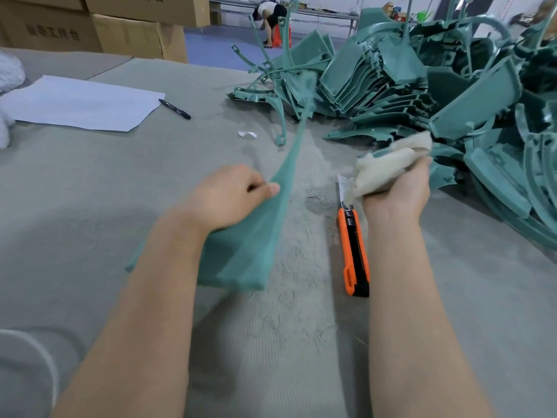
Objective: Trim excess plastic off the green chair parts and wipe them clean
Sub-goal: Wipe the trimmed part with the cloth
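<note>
**One part at the wiping stage, a heap yet to sort out**

Far left of the knife [354,251] lie a sheet of paper [81,102] and a pen [174,109], neither of them in use.

Just left of the knife, the left hand [226,197] holds the part [247,251] being worked on. Its fingers are curled round the wide end and the thumb is pressed along the edge. The part is blurred. Its thin end runs up and away from the knife toward the pile [422,86].

Pale shavings [289,297] are scattered over the table [90,206] between the part and the knife. This suggests trimming has been done here, probably on this piece too.

The knife itself lies flat on the table with its blade out, and neither hand touches it.

Just right of the knife's blade end, the right hand [398,191] is closed tight round a bunched cream cloth [388,164]. The cloth is off the part, so the wipe is not yet under way.

Right of the knife and beyond it, the pile of green parts is large and tangled. Nothing shows which of them are trimmed or wiped, and no separate finished stack is in view.

By this reading, one part is trimmed and about to be wiped. Most of the job probably remains.
</note>
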Motion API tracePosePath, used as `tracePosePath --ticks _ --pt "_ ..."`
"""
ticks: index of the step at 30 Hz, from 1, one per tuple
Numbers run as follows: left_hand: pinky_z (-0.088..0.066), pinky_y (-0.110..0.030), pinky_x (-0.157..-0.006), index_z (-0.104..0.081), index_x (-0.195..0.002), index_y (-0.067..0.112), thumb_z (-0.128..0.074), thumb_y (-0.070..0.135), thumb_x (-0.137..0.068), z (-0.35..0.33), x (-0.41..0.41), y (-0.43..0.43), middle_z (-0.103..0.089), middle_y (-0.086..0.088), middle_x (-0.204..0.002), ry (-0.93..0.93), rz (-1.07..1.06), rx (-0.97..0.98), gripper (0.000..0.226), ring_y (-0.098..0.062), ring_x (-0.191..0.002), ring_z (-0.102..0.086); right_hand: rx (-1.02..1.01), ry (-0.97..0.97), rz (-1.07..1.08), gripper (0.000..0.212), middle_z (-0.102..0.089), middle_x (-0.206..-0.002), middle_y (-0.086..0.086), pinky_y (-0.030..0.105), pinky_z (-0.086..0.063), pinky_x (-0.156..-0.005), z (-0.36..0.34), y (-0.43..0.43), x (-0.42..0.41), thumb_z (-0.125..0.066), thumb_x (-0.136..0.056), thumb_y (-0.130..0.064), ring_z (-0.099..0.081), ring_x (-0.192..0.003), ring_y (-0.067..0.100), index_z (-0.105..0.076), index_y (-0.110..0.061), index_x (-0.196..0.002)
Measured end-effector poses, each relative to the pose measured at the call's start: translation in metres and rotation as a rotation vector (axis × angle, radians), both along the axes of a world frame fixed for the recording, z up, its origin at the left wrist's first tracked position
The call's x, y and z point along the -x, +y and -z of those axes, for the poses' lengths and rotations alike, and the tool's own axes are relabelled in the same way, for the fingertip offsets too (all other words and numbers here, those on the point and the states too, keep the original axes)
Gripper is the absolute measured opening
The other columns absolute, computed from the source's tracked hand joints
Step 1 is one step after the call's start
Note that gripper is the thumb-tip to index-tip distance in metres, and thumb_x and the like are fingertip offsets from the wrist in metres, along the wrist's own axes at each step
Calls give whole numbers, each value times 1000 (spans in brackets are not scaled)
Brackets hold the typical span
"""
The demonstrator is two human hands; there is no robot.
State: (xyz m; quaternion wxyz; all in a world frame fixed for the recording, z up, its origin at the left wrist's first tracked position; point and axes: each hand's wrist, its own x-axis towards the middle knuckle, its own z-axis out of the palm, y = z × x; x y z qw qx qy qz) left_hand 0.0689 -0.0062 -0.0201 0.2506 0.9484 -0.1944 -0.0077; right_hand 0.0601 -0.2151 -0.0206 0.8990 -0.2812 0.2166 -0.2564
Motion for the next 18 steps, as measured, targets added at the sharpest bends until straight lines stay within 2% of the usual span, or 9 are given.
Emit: tracePosePath --ticks 3,5,6,7,9,11,14,16,18 --pt "-42 -39 -68 -53 -69 7 -42 40 -100 -2 -2 -1 -58 -16 -73 -228 -161 106 46 -36 -77 -56 241 -50 -372 35 -70 -89 4 37 -54 -69 -8 28 -1 -44 -100 -43 -67 -77 19 -58 -12 -103" --pt "-40 -39 -66 -53 -68 11 -45 31 -99 0 -1 -6 -62 -16 -81 -346 -207 139 37 -37 -81 -55 562 -30 -594 23 -74 -90 2 39 -54 -80 -8 59 1 -46 -101 -30 -69 -85 17 -60 -12 -104" --pt "-37 -37 -64 -50 -66 14 -46 24 -97 1 0 -8 -63 -17 -86 -385 -229 126 33 -37 -80 -53 803 6 -657 21 -72 -95 2 39 -52 -86 -4 72 2 -45 -102 -26 -67 -91 18 -59 -12 -109" --pt "-33 -36 -63 -45 -64 16 -46 20 -95 1 0 -10 -63 -17 -89 -412 -247 107 31 -36 -80 -51 1029 48 -654 24 -68 -99 3 35 -49 -87 1 82 1 -43 -103 -26 -64 -95 18 -58 -11 -114" --pt "-31 -35 -63 -50 -67 17 -45 22 -95 2 1 -13 -62 -15 -93 -430 -221 77 29 -36 -86 -53 1281 135 -458 28 -63 -94 1 21 -43 -73 4 90 -3 -39 -104 -28 -58 -87 15 -58 -9 -112" --pt "-38 -36 -69 -66 -83 11 -49 24 -94 3 1 -19 -62 -10 -101 -433 -124 73 25 -33 -95 -55 1305 195 -259 28 -57 -79 -5 14 -36 -54 2 85 -5 -37 -104 -30 -53 -71 10 -57 -12 -95" --pt "-41 -27 -87 -68 -99 12 -63 23 -89 3 3 -23 -52 -1 -132 -411 49 261 15 -18 -103 -56 1327 270 -64 36 -49 -68 -7 15 -33 -46 3 69 -8 -33 -105 -34 -45 -60 3 -50 -15 -79" --pt "-40 -20 -88 -61 -115 18 -69 27 -85 -2 4 -19 -44 4 -137 -422 27 441 32 -8 -97 -54 1291 339 10 41 -47 -65 -5 18 -33 -51 3 57 -9 -30 -106 -33 -46 -60 9 -46 -12 -74" --pt "-42 -20 -87 -49 -131 23 -72 36 -82 -4 2 -9 -45 11 -126 -362 -130 532 56 -4 -93 -55 1209 393 66 47 -47 -65 -3 19 -36 -54 1 44 -10 -28 -106 -32 -47 -61 13 -44 -12 -68"
